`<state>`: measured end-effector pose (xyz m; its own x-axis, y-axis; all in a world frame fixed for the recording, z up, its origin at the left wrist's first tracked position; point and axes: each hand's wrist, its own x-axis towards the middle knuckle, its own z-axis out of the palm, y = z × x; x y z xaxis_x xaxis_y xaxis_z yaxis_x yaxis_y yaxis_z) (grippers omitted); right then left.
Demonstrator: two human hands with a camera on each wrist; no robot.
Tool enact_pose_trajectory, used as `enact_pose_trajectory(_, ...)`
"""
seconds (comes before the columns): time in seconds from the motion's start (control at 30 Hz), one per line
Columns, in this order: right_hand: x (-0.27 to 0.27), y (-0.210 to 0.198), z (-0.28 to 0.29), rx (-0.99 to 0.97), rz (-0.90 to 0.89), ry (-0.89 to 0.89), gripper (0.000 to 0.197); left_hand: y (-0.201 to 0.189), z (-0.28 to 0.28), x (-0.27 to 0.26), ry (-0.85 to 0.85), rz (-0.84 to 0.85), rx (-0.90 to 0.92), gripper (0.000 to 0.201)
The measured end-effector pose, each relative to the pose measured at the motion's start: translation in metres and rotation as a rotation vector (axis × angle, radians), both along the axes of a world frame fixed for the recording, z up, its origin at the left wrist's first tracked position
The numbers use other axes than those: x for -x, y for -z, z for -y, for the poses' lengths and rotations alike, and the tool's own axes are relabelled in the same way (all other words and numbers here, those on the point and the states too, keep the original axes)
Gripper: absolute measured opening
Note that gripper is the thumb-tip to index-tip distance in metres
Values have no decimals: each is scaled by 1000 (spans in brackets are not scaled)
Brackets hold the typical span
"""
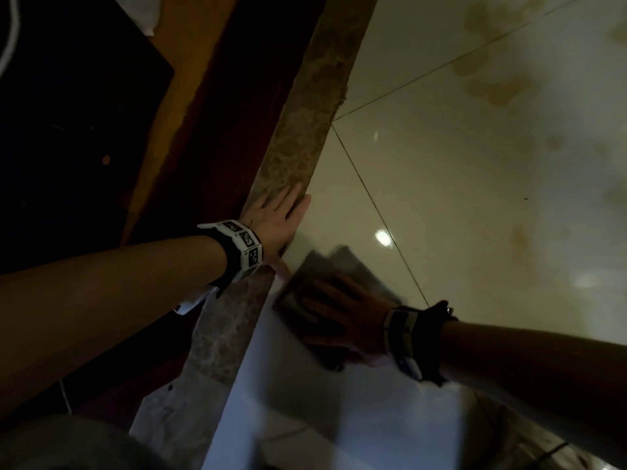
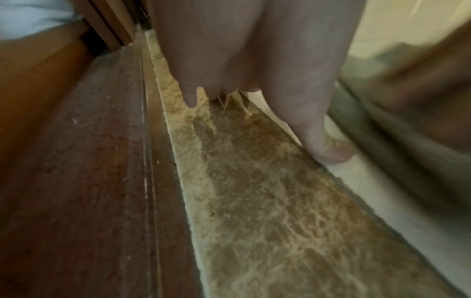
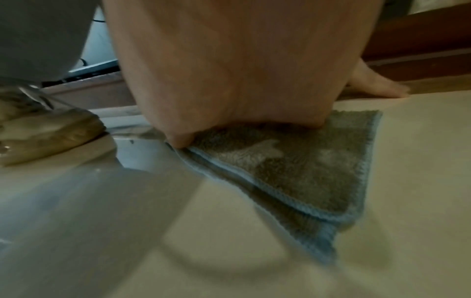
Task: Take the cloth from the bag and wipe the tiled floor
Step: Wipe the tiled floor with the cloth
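A folded grey cloth [image 1: 320,266] with a pale blue hem lies flat on the glossy cream tiled floor [image 1: 458,171]. My right hand [image 1: 334,312] presses down on it with fingers spread flat; in the right wrist view the cloth [image 3: 305,167] sticks out from under the palm, blurred by motion. My left hand [image 1: 280,215] rests open, fingers straight, on the speckled stone threshold strip [image 1: 298,137] beside the tiles. The left wrist view has the left fingers [image 2: 318,125] flat along the strip's [image 2: 267,201] edge. No bag is in view.
Dark red-brown wooden flooring [image 1: 237,113] runs left of the threshold. Brownish stains [image 1: 488,76] mark the tiles at the far right. A grout line [image 1: 380,212] crosses the floor. A pale garment [image 1: 305,401] lies near my knees. A foot [image 3: 46,133] stands at left.
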<state>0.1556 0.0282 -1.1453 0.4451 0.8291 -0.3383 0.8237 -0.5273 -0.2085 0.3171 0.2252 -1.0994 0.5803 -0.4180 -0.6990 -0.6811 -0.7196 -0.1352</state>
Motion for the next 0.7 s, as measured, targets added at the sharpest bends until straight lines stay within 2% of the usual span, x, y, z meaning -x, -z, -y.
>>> enact_pose_trajectory(0.03, 3, 0, 0, -55, 32, -84, 68, 1, -1, -1, 11, -2, 4, 155)
enact_pose_trajectory(0.1, -8, -5, 8, -115, 54, -135, 70, 2, -3, -2, 27, -10, 8, 154)
enact_pose_trajectory(0.2, -32, -3, 22, -170, 76, -114, 56, 0, -5, -7, 42, -37, 3, 150)
enact_pose_trajectory(0.3, -64, -3, 56, -52, 121, 65, 55, -4, -7, -13, 47, -74, 20, 144)
enact_pose_trajectory(0.4, -94, -7, 88, 105, 88, 321, 64, -7, -5, -15, 15, -123, 9, 138)
enact_pose_trajectory(0.47, -97, -12, 86, 166, 42, 457, 71, -8, -4, -16, 0, -149, -6, 137)
enact_pose_trajectory(0.53, -85, -9, 70, 170, 56, 507, 79, -11, -2, -17, -17, -170, -11, 135)
enact_pose_trajectory(0.6, -63, -8, 49, 119, 84, 426, 80, -13, -1, -20, -26, -186, -19, 127)
enact_pose_trajectory(0.7, -22, -12, 17, -38, 143, 199, 78, -15, 1, -24, -75, -230, -26, 113)
